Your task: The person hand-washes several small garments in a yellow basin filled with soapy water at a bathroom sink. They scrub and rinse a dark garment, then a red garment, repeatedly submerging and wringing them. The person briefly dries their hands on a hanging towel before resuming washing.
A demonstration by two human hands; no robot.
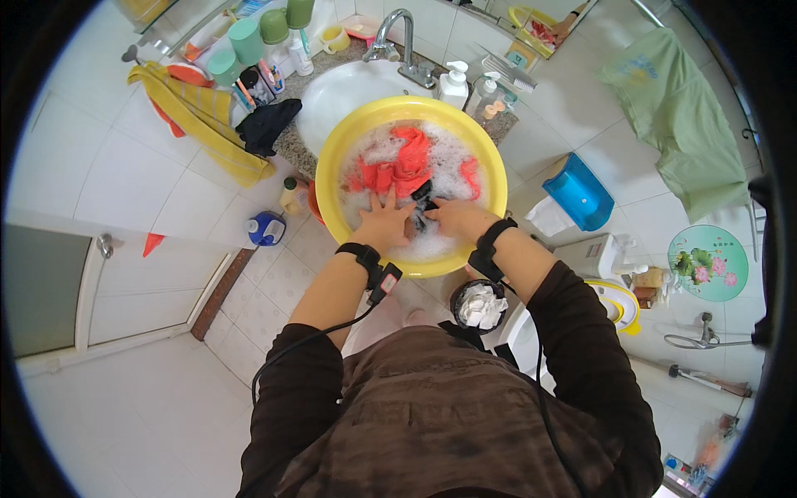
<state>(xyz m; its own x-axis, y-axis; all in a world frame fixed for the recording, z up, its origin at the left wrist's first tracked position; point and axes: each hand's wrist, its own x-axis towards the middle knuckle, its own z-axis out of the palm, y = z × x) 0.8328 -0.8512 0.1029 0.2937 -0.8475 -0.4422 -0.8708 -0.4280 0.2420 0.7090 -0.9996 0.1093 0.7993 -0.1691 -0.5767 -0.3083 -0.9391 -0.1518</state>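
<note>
A yellow plastic basin [328, 180] of sudsy water stands at the front of the washbasin. Red cloth [408, 163] lies bunched in the suds, with more red at the right side. Dark cloth [422, 192] shows between the hands, partly under foam. My left hand [387, 219] reaches into the basin with its fingers spread, at the lower edge of the red cloth. Beside the dark cloth, my right hand [453, 216] has its fingertips in the foam, so its grip is hidden. Both wrists wear black straps with cabled devices.
A white sink [336, 87] with a chrome faucet [408, 50] lies behind the basin. Pump bottles [454, 84] stand at its right, cups [246, 40] and a black cloth [269, 124] at its left. Below are a blue detergent bottle [266, 228] and a filled waste bin [479, 306].
</note>
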